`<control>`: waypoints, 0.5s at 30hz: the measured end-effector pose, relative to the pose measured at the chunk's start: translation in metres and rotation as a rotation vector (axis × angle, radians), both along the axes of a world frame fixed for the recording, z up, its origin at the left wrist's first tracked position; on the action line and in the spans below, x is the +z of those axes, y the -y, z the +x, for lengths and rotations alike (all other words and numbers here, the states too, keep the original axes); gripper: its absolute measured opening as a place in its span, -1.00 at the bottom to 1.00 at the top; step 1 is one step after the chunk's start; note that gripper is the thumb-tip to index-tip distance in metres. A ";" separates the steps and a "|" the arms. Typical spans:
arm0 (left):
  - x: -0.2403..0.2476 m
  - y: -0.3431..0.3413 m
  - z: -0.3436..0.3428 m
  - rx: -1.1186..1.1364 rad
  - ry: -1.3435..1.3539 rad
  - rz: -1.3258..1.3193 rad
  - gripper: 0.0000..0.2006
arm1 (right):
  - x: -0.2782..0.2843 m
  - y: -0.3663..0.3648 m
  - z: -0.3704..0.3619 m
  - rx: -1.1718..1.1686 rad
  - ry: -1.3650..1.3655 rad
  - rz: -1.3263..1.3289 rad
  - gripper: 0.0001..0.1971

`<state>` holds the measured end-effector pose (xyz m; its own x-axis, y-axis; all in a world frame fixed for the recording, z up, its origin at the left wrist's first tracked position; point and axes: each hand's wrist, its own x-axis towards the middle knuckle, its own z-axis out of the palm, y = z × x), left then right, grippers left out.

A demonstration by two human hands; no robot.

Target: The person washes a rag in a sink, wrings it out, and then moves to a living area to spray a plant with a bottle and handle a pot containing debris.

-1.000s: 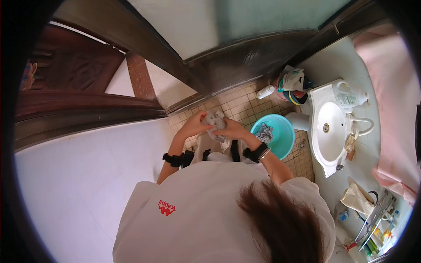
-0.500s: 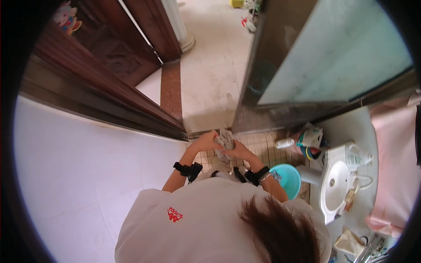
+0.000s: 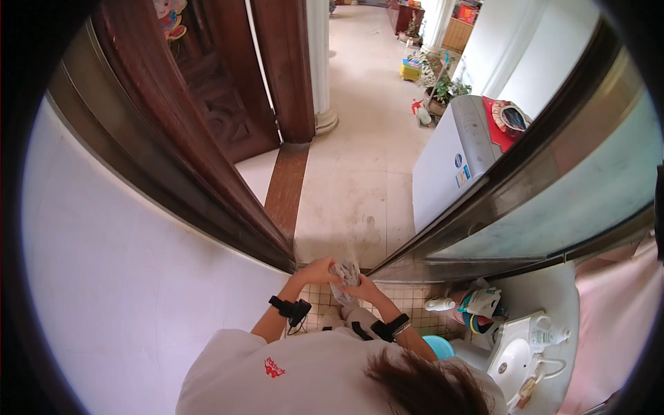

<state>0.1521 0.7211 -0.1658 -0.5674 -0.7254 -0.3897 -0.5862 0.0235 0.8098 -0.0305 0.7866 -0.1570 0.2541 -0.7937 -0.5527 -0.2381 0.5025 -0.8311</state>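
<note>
A crumpled greyish cloth (image 3: 348, 274) is bunched between my two hands, in front of my body and above the tiled floor near the doorway. My left hand (image 3: 319, 272) grips its left side, with the fingers curled round it. From the right, my right hand (image 3: 362, 288) is closed on the other side of the cloth. Part of the cloth hangs below my hands. Each wrist wears a black strap; a small black device sits on the left one.
A dark wooden door (image 3: 221, 104) stands at the left, a frosted glass door (image 3: 553, 221) at the right. Beyond the sill are a pale hallway floor (image 3: 346, 187), a white appliance (image 3: 456, 166) and potted plants (image 3: 436, 90). A turquoise basin (image 3: 439, 347) and white sink (image 3: 512, 366) are at lower right.
The view has tilted up, so more of the hallway, the white appliance and the plants show. My hands still hold the cloth, which looks bunched slightly differently.
</note>
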 end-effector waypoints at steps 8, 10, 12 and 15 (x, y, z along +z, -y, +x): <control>0.030 0.026 -0.002 0.140 0.037 -0.045 -0.45 | 0.022 0.039 0.003 0.044 0.052 0.064 -0.35; 0.034 0.035 -0.007 0.067 0.097 -0.085 -0.45 | 0.011 0.041 -0.002 0.076 -0.038 0.089 -0.37; 0.038 0.037 -0.014 0.062 0.114 -0.181 -0.53 | -0.017 0.049 -0.012 0.127 0.020 0.004 -0.41; 0.068 0.030 -0.025 0.018 0.436 -0.352 -0.71 | -0.007 0.051 -0.011 0.143 -0.019 0.030 -0.44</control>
<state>0.1275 0.6911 -0.0980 -0.3940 -0.8623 -0.3182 -0.8679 0.2351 0.4375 -0.0415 0.7351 -0.1640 0.3527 -0.7331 -0.5815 -0.3250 0.4868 -0.8108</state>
